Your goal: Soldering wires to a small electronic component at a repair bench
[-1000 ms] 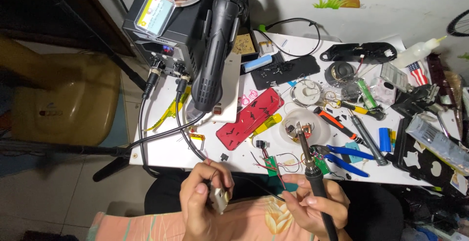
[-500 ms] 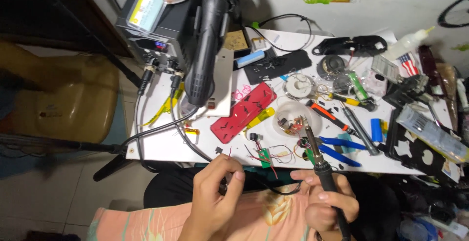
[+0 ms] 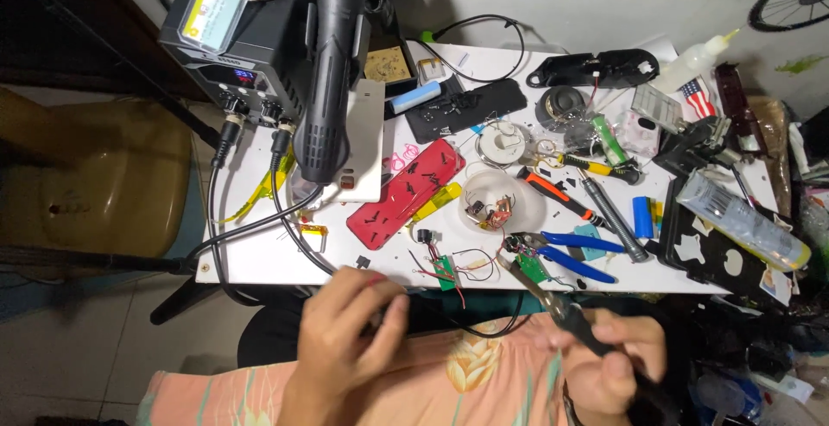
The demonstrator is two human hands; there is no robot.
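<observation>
Both hands dropped lower | right hand (image 3: 613, 366) grips soldering iron (image 3: 553, 301) | cluttered white table (image 3: 259, 253)

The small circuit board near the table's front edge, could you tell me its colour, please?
Green, with thin wires attached; the circuit board shows in the head view.

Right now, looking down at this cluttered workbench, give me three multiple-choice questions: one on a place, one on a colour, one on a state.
1. Where do the blue-handled pliers lie?
A. right of the white bowl
B. on the yellow chair
C. on the black station

2. What colour is the long flat case with black marks?
A. green
B. red
C. white

3. What is the right hand doing?
A. lying flat and empty
B. gripping a black soldering iron
C. holding a cup

Key: 1 A, the pliers lie beyond the bowl's right rim; 2 B, its surface is red; 3 B, fingers wrap the handle.
</observation>
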